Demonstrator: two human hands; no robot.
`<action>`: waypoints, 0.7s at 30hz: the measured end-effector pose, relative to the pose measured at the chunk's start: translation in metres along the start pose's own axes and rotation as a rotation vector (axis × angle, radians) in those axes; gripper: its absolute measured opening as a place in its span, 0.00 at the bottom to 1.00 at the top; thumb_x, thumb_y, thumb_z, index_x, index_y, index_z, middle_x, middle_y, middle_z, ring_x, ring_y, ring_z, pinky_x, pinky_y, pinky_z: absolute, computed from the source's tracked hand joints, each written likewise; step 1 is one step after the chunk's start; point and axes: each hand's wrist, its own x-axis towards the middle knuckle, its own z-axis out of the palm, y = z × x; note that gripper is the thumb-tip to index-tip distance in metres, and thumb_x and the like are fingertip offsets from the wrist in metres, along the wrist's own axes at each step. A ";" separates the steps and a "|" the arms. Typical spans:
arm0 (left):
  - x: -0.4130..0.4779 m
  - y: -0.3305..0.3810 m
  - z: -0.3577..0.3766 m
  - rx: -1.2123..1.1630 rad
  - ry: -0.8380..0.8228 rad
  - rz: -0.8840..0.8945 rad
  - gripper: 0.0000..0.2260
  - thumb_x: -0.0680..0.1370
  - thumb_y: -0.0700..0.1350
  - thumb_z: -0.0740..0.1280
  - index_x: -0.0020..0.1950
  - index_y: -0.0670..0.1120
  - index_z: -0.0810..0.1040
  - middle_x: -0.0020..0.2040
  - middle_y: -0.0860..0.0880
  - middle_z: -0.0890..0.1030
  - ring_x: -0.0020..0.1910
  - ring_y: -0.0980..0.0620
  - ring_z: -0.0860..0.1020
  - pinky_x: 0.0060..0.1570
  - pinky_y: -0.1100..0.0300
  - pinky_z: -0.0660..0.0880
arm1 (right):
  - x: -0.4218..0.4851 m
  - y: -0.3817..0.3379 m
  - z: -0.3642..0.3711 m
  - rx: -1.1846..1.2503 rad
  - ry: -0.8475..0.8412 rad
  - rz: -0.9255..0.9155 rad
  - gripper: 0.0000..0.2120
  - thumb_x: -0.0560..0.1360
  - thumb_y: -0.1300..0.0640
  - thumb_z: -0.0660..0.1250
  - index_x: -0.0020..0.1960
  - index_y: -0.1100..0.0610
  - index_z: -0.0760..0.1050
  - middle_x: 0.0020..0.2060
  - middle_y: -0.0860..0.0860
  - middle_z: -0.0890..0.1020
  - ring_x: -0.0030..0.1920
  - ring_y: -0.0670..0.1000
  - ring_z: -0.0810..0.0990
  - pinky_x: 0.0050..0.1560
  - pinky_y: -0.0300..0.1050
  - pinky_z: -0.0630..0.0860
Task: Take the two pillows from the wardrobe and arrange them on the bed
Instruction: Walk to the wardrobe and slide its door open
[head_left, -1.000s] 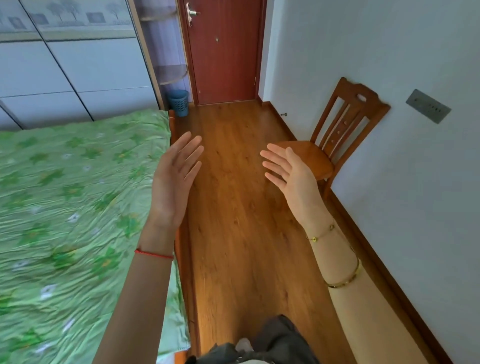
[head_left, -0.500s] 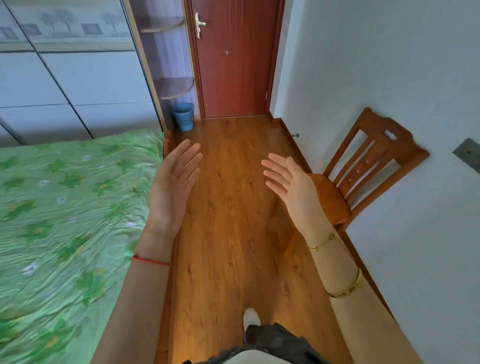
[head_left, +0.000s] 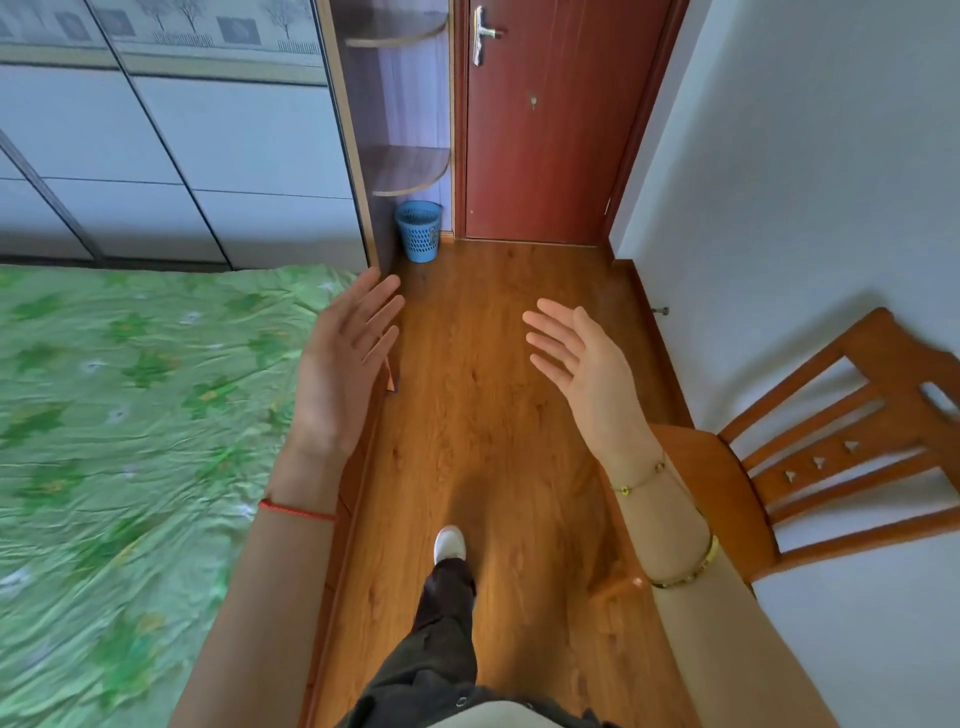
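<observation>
the wardrobe (head_left: 171, 135) stood shut beyond the green bed (head_left: 130, 441), pillows hidden, presumably inside. the left hand (head_left: 340, 374) and right hand (head_left: 584, 364) hung empty, fingers spread. best to skirt the bed corner, then slide a panel open.

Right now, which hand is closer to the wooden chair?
Right. The right hand hangs open just left of the wooden chair; the left hand is farther off, over the bed's edge.
</observation>
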 end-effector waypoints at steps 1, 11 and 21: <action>0.020 -0.002 -0.001 0.002 0.008 0.005 0.19 0.86 0.48 0.52 0.72 0.47 0.73 0.67 0.50 0.81 0.69 0.51 0.76 0.75 0.48 0.65 | 0.022 0.003 0.000 -0.007 -0.012 -0.008 0.22 0.85 0.51 0.45 0.73 0.56 0.67 0.68 0.50 0.76 0.68 0.48 0.75 0.70 0.44 0.70; 0.259 0.004 -0.006 0.016 0.030 0.035 0.20 0.86 0.48 0.50 0.75 0.46 0.70 0.69 0.49 0.79 0.69 0.52 0.76 0.75 0.48 0.66 | 0.271 0.001 0.013 0.005 0.013 -0.023 0.22 0.85 0.49 0.47 0.72 0.55 0.69 0.66 0.47 0.78 0.65 0.45 0.78 0.67 0.41 0.72; 0.452 -0.016 -0.005 0.007 0.070 -0.007 0.20 0.86 0.47 0.49 0.76 0.44 0.69 0.70 0.46 0.78 0.70 0.50 0.76 0.75 0.48 0.66 | 0.467 0.018 0.002 0.044 0.024 0.028 0.22 0.85 0.50 0.46 0.72 0.56 0.69 0.66 0.49 0.78 0.66 0.48 0.77 0.69 0.45 0.71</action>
